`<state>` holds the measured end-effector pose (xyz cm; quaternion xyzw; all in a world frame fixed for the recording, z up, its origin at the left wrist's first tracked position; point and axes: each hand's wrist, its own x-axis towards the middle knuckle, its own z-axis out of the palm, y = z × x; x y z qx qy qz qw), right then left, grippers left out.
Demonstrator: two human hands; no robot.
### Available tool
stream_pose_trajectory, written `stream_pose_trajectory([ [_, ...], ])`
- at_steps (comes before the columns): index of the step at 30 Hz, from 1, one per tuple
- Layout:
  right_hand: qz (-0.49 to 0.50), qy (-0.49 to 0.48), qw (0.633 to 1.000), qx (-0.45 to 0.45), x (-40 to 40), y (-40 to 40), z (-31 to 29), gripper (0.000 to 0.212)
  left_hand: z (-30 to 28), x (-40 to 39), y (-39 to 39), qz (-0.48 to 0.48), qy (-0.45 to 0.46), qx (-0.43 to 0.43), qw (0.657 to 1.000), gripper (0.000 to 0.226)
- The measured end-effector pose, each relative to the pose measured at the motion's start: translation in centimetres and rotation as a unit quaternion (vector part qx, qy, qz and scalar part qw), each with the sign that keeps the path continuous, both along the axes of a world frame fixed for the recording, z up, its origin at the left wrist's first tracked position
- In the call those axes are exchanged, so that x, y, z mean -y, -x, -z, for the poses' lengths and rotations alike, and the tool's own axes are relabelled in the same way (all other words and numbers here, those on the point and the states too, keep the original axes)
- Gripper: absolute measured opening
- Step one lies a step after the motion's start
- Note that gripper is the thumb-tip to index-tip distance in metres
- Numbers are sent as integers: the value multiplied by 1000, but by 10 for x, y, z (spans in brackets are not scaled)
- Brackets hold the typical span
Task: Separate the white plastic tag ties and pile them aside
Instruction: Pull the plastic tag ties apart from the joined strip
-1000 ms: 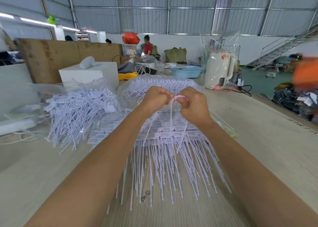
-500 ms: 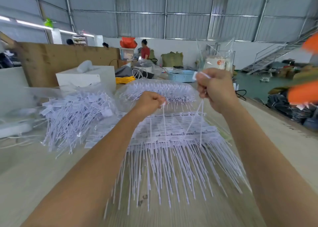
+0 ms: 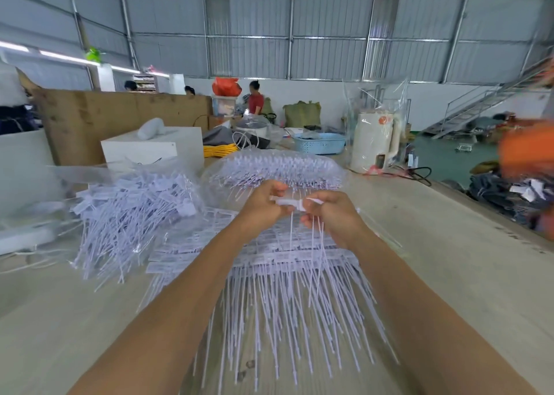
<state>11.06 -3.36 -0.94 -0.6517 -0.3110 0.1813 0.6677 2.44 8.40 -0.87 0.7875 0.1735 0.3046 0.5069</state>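
Both hands have come back together since half a second ago, when my right hand was raised high and apart from the left, drawing thin strands up from the heap. Now my left hand (image 3: pixel 263 204) and right hand (image 3: pixel 332 215) meet above the middle of the table (image 3: pixel 449 274), each pinching an end of a small joined strip of white tag ties (image 3: pixel 287 202). The fingers of both hands are curled, thumb against forefinger, on the flat tag heads. A few thin tails hang straight down from the strip between my wrists.

Below lies the unsorted heap of ties (image 3: pixel 284 289), still joined in rows, tails fanned toward me. To the left sits the separated pile (image 3: pixel 129 212), partly under clear plastic wrap. A bagged bundle of ties (image 3: pixel 275 167) rests just beyond my hands.

I judge these ties to be very light, thin and springy. The tails bend easily and would tangle or slip if gripped there. The flat heads look like the firmest place to hold, pinched close to the join so a twist or pull snaps them apart cleanly. Too hard a tug may scatter loose ties.
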Motion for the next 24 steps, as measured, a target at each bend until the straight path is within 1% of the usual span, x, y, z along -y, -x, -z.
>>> stream_pose_trajectory([
  [1, 7, -7, 1000, 17, 2, -1, -1, 8, 2, -1, -1, -8, 40, 1, 999, 30],
  [3, 7, -13, 999, 47, 3, 0, -2, 7, 7, -1, -3, 4, 110, -7, 994, 18],
  [5, 4, -6, 997, 75, 2, 1, -2, 9, 10, 0, -4, 20, 140, -5, 990, 17],
  [6, 5, -2, 997, 83, 2, 2, -2, 10, 10, 1, -5, 24, 146, 10, 989, 13],
  [8, 7, 18, 996, 90, 0, 4, -2, 17, 7, 3, -7, 22, 142, 36, 989, 15],
  [11, 8, 40, 992, 119, -1, 6, -6, 18, -2, 7, -8, 16, 145, 30, 989, 20],
  [14, 9, 22, 990, 139, -1, 7, -10, 17, -9, 8, -7, 24, 143, 55, 988, 23],
  [17, -2, 22, 990, 140, 0, 4, -11, 18, -8, 8, -5, 28, 116, 81, 990, 19],
  [19, 11, 46, 986, 161, 0, 4, -9, 19, -5, 7, -6, 11, 104, 82, 991, 19],
  [24, 80, 67, 966, 238, -7, 8, -5, 10, -3, 11, -8, -21, 103, 66, 992, 34],
])
